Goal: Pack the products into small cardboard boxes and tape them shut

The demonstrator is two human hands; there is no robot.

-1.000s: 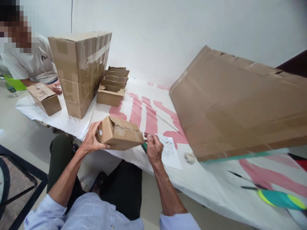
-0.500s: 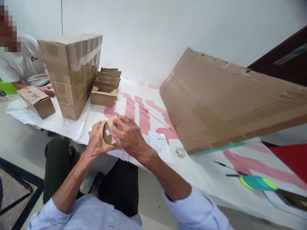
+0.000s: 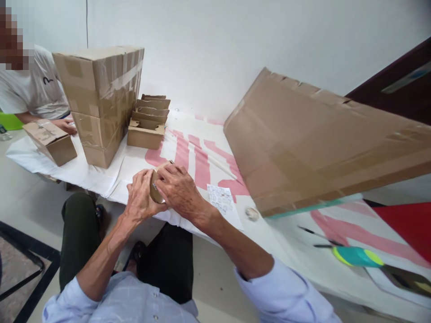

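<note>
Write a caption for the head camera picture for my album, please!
Two bare hands on a small brown cardboard box, at the edge of a white-and-pink tablecloth.

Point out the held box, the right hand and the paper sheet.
Held box [image 3: 155, 194]: head view, on its exposed end face.
Right hand [image 3: 181, 190]: head view, on its back.
Paper sheet [image 3: 224, 202]: head view, on its marked area.
</note>
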